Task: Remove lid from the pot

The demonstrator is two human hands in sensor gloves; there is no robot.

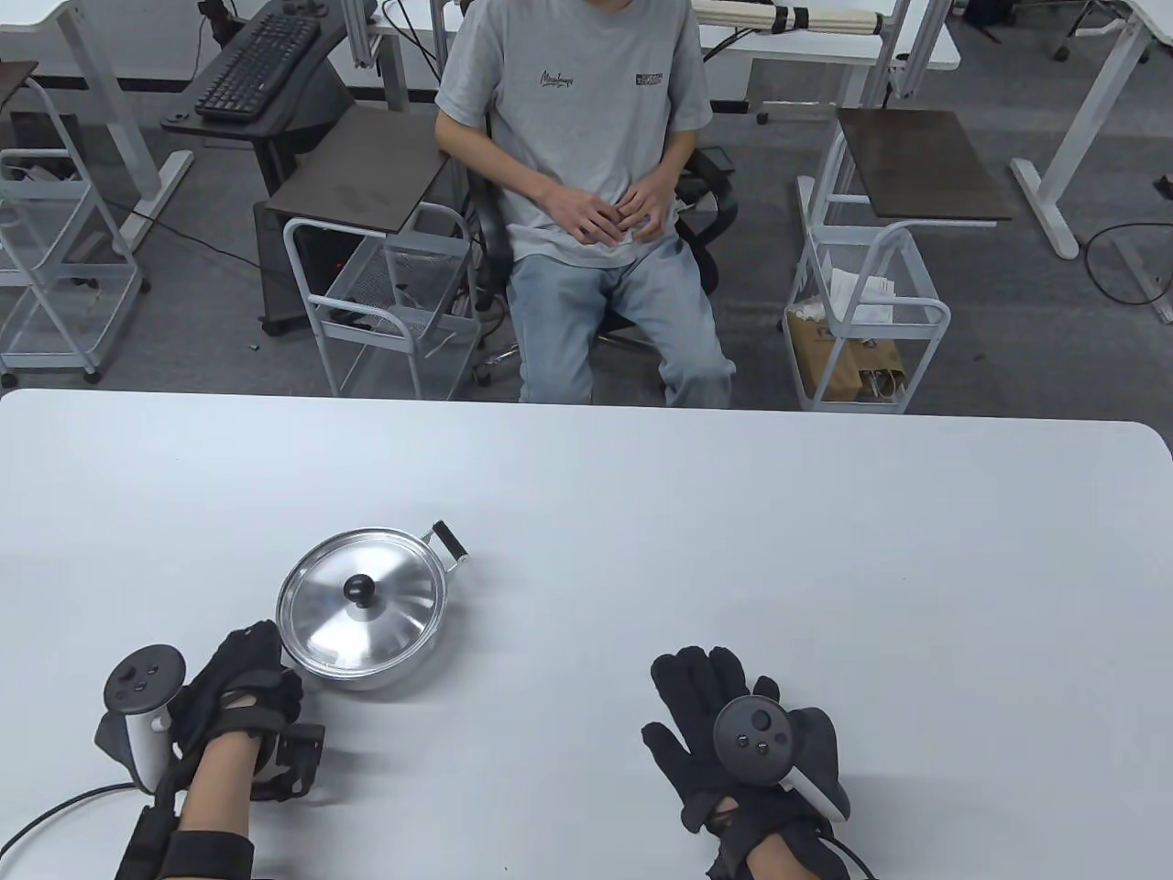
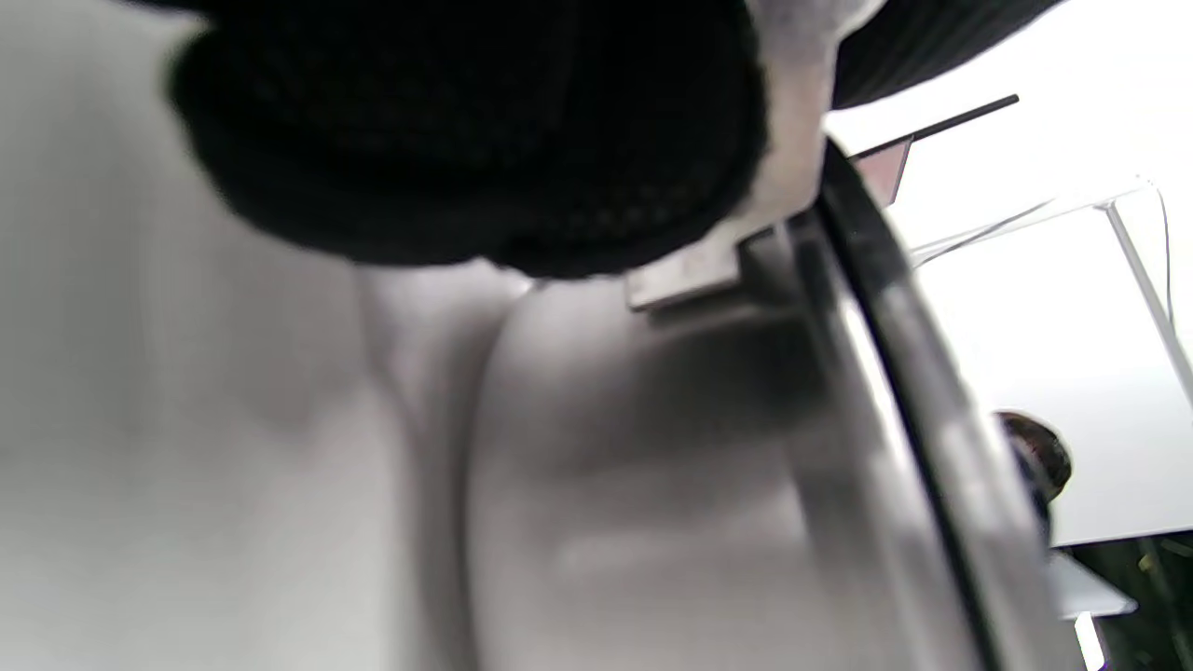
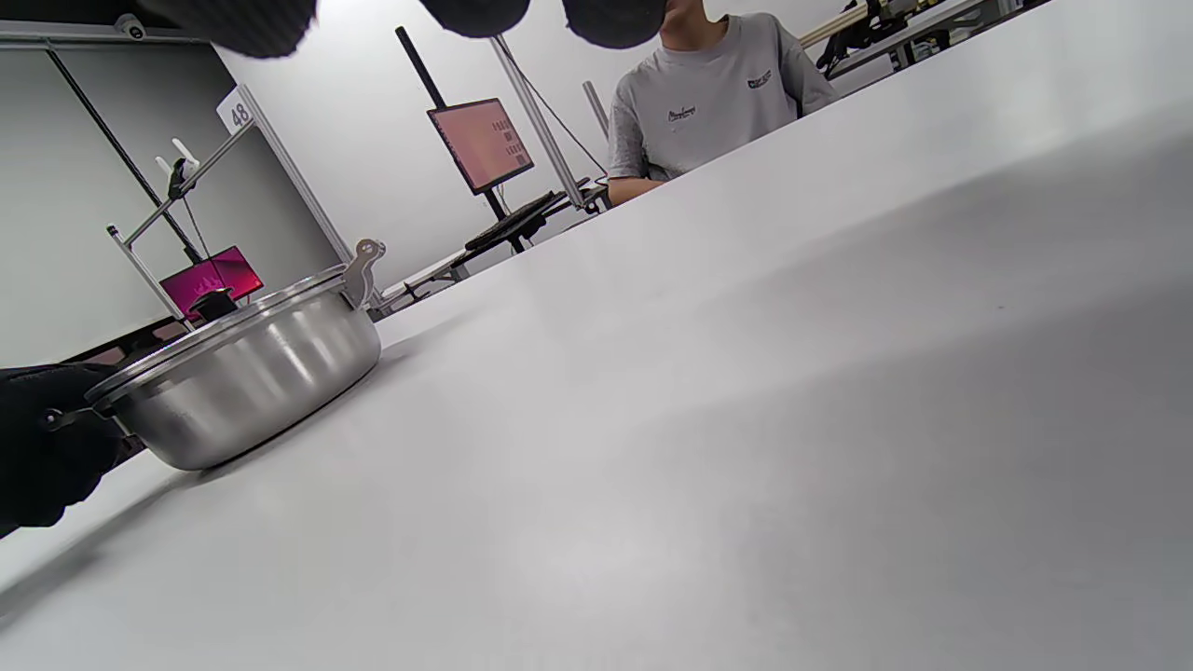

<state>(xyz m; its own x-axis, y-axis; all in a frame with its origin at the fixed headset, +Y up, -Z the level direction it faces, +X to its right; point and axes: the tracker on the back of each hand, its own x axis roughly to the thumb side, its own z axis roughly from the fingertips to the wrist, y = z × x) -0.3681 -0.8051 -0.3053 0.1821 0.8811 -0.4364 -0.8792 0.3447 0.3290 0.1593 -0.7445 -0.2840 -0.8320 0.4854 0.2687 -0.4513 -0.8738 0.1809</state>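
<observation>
Pot: shallow steel pot (image 1: 367, 674) stands near the white table's (image 1: 733, 513) front left edge, domed steel lid (image 1: 359, 605) seated.
Left hand (image 1: 240, 687): grips the near side handle, steadying.
Right hand (image 1: 733, 733): flat, fingers spread, well apart.
Technique: pinch the black knob (image 1: 358, 588); lift straight up.

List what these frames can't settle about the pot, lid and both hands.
- Pot's near handle: table view, left hand covers it; left wrist view is blurred, so the grip is unclear.
- Pot contents: lid on, all views.
- Right hand fingers: right wrist view, cut off by top edge.
- Knob: right wrist view, small, partly behind the rim.
</observation>
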